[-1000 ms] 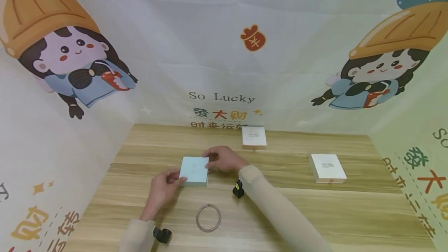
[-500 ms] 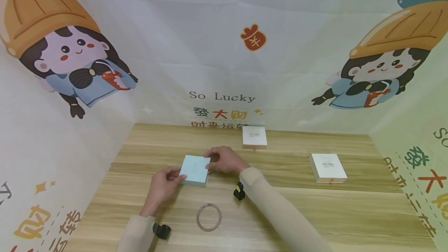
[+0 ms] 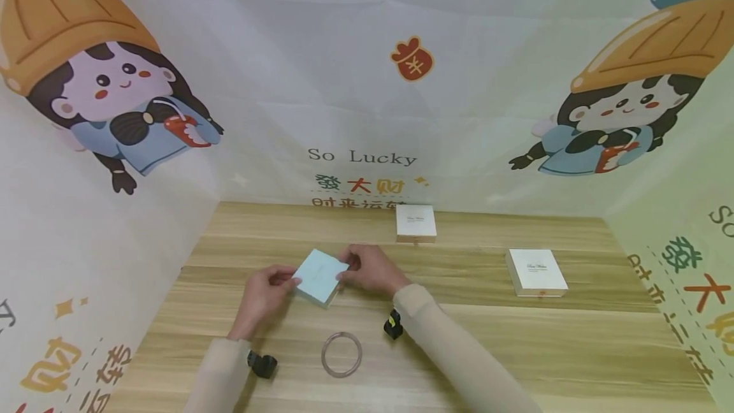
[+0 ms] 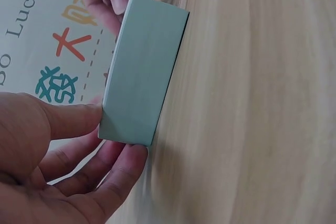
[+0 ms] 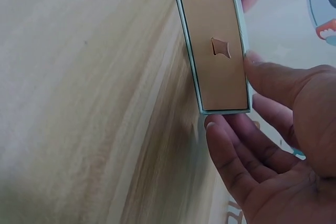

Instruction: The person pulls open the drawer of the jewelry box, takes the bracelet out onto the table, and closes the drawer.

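Between both hands is a small mint-green drawer box [image 3: 320, 275], set at an angle in the head view. My left hand [image 3: 264, 298] pinches its left corner, thumb on the top face and fingers beneath. On the opposite side my right hand [image 3: 371, 268] holds the box by thumb and fingers. The right wrist view shows a tan inner drawer [image 5: 210, 14] with a small ribbon tab [image 5: 221, 48], sitting inside the mint sleeve. A plain sleeve wall [image 4: 142, 72] faces the left wrist view. Nearer the person, a thin translucent bangle [image 3: 323, 355] lies flat on the table.
Two white boxes with tan drawer fronts stand on the wooden table [image 3: 459, 349]: one box [image 3: 415, 222] by the back wall, another box [image 3: 536, 271] at the right. Printed cloth walls [image 3: 275, 101] enclose the back and sides.
The mint box has turned from nearly square-on to a diagonal angle, one corner toward the person. Both hands have shifted slightly with it. The bangle and white boxes stay put.
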The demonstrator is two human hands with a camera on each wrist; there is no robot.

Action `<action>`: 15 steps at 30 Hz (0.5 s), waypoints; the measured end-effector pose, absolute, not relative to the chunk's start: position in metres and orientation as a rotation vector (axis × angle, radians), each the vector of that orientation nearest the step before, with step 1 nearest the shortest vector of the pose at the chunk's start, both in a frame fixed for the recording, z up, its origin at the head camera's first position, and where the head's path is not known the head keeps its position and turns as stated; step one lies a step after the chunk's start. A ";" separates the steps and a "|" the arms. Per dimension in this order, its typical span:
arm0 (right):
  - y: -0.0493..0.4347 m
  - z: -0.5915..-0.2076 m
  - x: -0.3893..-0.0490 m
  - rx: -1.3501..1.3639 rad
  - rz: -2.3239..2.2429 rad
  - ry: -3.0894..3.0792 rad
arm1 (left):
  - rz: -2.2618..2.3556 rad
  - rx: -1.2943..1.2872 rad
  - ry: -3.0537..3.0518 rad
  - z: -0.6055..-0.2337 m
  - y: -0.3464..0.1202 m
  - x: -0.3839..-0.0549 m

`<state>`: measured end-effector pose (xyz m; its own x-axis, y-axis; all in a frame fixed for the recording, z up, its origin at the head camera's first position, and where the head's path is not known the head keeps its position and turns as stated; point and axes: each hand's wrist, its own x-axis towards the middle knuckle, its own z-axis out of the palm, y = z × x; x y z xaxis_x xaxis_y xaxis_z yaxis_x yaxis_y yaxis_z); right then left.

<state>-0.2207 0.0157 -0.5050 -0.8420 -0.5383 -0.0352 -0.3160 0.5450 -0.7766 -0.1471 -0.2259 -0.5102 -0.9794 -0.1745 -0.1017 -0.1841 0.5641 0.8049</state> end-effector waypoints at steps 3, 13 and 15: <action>0.016 -0.507 -0.217 -0.716 -1.186 2.540 | 1.410 -0.311 2.778 -0.511 -0.227 -0.152; 0.012 -0.503 -0.204 -0.653 -1.128 2.632 | 1.363 -0.259 2.817 -0.512 -0.231 -0.170; 0.011 -0.503 -0.201 -0.660 -1.123 2.640 | 1.359 -0.254 2.811 -0.512 -0.232 -0.174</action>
<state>-0.2010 0.0106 -0.5028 -0.8808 -0.4734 -0.0068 -0.3236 0.6123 -0.7214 -0.1741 -0.2320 -0.5116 -0.9868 -0.1415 -0.0784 -0.1494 0.6105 0.7778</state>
